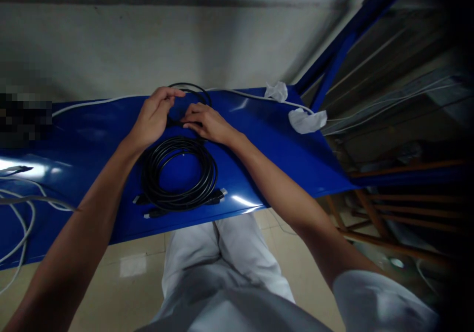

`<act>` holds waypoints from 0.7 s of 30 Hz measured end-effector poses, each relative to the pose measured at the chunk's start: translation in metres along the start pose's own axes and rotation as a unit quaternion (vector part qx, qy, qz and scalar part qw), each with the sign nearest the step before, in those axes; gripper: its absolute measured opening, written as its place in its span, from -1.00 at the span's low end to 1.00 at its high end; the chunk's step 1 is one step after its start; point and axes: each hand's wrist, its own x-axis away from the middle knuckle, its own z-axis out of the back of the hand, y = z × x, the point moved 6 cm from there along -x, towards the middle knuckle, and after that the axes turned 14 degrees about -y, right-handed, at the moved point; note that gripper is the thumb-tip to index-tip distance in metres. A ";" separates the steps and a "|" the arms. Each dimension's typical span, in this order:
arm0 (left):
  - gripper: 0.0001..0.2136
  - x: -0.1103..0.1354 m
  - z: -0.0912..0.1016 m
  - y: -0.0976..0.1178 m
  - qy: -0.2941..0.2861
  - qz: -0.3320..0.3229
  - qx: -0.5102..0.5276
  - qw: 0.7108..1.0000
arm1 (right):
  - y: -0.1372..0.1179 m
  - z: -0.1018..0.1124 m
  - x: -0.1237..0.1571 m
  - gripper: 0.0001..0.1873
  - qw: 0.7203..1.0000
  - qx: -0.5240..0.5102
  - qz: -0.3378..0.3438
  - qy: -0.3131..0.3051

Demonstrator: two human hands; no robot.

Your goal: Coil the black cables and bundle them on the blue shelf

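A coil of black cable [177,174] lies on a glossy blue table [281,149], its plug ends poking out at the near side. Just beyond it, my left hand [153,117] and my right hand [207,122] meet over a smaller loop of black cable [192,92] at the table's far edge. Both hands have their fingers pinched on this cable, the left from above, the right pressing it against the table.
Crumpled white paper [306,120] and another piece [277,91] sit at the far right corner. A white cord [96,102] runs along the back edge. Grey and white cables [22,208] lie at the left. Wooden chair rails [400,208] and a blue frame [333,65] stand at the right.
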 end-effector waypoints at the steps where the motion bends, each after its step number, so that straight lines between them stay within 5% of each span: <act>1: -0.43 -0.007 -0.003 0.000 0.004 -0.006 0.029 1.000 | 0.000 0.000 0.000 -0.58 1.000 0.002 -0.003 0.002; 8: -0.61 -0.045 -0.028 -0.002 -0.008 -0.039 0.069 0.997 | 0.009 -0.001 0.001 -0.56 0.999 0.009 -0.042 0.030; 16: -0.57 -0.023 -0.018 0.010 0.072 -0.071 0.035 0.994 | 0.022 0.001 0.007 -0.50 0.994 -0.011 -0.084 0.070; 21: -0.66 -0.017 -0.021 0.010 0.032 -0.058 -0.002 0.998 | 0.031 0.007 0.013 -0.40 0.990 -0.034 -0.103 0.090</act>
